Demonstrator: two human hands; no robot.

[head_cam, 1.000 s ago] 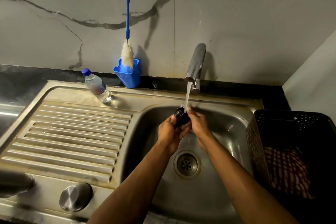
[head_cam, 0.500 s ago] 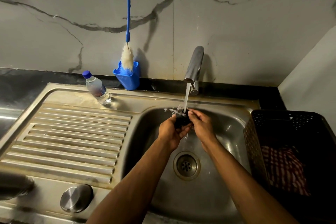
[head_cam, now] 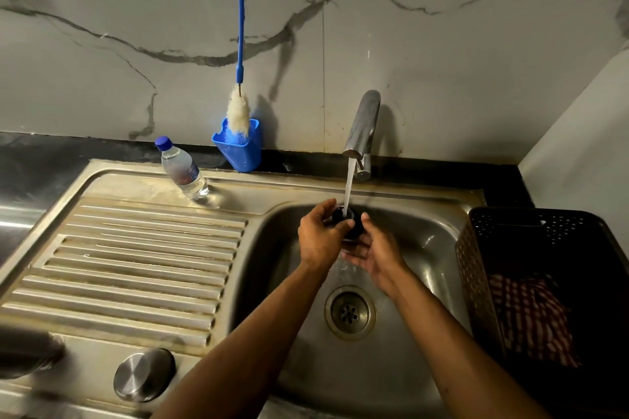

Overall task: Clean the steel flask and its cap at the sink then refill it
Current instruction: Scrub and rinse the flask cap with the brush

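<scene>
cap: our left hand (head_cam: 320, 235) pinches the black cap (head_cam: 348, 221) under the tap (head_cam: 362, 126) stream
right hand (head_cam: 376, 253): palm up, fingers relaxed, cupping just below cap
room: sink (head_cam: 425, 238) basin wall well apart from both hands
basket (head_cam: 476, 269): edge right of our right hand
flask (head_cam: 27, 354): blurred, far left of our left hand

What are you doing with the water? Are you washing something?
Yes. A person is rinsing a small black cap under the running tap, over the steel sink. The left hand grips the cap, and the right hand cups under it, catching the water. A bottle brush stands in a blue holder by the wall, and a plastic water bottle stands on the drainboard. A dark, blurry thing at the bottom left may be the flask.
</scene>
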